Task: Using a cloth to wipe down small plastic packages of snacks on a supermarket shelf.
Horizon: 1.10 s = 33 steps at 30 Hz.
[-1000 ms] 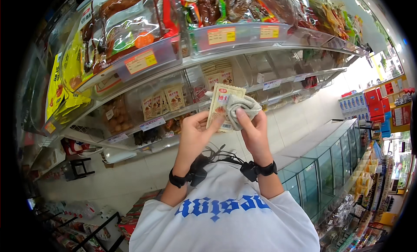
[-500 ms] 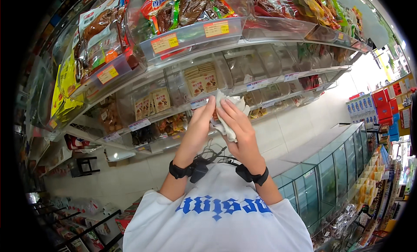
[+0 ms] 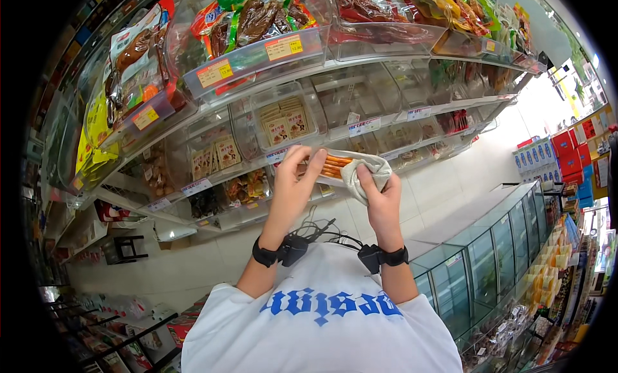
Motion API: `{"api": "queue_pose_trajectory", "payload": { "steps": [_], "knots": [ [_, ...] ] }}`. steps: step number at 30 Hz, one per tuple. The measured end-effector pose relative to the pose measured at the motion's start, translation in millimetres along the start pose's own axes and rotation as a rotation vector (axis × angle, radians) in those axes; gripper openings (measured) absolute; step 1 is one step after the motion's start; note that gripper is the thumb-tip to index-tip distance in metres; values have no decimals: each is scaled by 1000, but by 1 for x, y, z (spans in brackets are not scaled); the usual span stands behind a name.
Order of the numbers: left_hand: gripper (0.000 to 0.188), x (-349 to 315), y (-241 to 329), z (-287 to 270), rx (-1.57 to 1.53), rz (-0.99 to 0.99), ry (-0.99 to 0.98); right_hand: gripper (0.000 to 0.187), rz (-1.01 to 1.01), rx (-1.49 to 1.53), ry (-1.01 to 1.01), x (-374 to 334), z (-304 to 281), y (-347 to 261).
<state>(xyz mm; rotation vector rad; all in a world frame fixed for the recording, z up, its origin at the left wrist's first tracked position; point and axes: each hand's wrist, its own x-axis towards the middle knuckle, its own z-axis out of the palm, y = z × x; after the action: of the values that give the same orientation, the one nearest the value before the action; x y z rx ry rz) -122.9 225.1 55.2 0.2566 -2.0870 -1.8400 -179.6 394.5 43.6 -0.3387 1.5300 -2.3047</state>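
Note:
In front of my chest I hold a small clear package (image 3: 337,164) with several orange-brown stick-shaped pieces visible inside; its exact kind I cannot tell. The fingers of my left hand (image 3: 297,175) grip its left end. My right hand (image 3: 384,196) is closed on a crumpled white cloth (image 3: 375,167), with the thumb pressed on top. The cloth wraps over the right end of the package and hides it. A black band with a small box circles each wrist.
Ahead, a tiered shelf carries clear plastic bins (image 3: 257,57) of bagged snacks, with price tags along their fronts. One bin holds small beige packets (image 3: 288,122). Glass-fronted cases (image 3: 470,270) stand at the right, and red cartons (image 3: 566,153) are stacked farther off. Cables (image 3: 315,231) hang near my waist.
My hands have moved apart from being pressed together around the cloth. The package with the sticks now shows between them, and the cloth has shifted right with my right hand.

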Motion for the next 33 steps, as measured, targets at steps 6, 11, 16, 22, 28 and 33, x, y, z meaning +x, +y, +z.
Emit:
{"api": "queue_pose_trajectory", "payload": {
  "steps": [6, 11, 16, 22, 28, 33],
  "knots": [
    [58, -3, 3, -5, -508, -248, -176, 37, -547, -709, -18, -1, 12, -6],
    [54, -2, 15, -18, -753, -334, -191, 55, -635, -951, -338, -4, 41, 3],
    [55, -7, 7, -23, -577, -240, -119, 62, -592, -899, -251, 4, 71, 6],
    [44, -2, 5, -65, -720, -286, -11, 54, -692, -1089, -413, 6, 93, 9],
    [29, -5, -12, -107, -639, -204, 93, 22, -234, -405, -1, 8, 96, 24],
    [27, -6, -19, -129, -273, -17, 182, 32, 122, -48, -58, 7, 129, 61]
  ]
}}
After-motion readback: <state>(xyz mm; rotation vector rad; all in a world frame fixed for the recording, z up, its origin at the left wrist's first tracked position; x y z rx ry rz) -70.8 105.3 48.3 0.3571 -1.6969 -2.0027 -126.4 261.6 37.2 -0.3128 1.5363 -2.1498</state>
